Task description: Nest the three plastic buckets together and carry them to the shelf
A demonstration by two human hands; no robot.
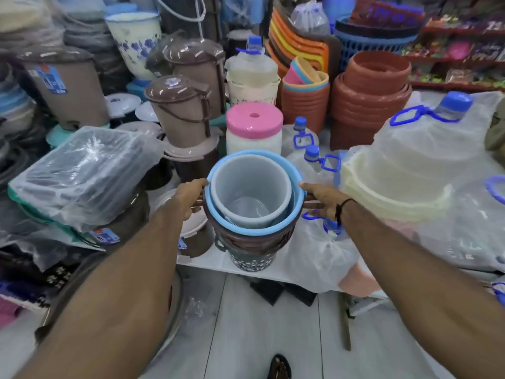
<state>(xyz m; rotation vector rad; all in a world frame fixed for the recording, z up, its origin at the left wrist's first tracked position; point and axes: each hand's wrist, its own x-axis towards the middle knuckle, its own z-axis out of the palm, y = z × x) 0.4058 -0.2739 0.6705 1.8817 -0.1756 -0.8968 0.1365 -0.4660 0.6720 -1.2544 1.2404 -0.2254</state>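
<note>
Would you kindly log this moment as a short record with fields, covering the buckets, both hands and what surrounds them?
nesting: grey plastic bucket sits inside light blue plastic bucket, itself inside brown plastic bucket
support: stack rests on a dark perforated basket
left hand: on the stack's left rim
right hand: at the right rim, fingers spread
behind: pink-lidded white jar
right of stack: bagged clear bottles with blue caps
</note>
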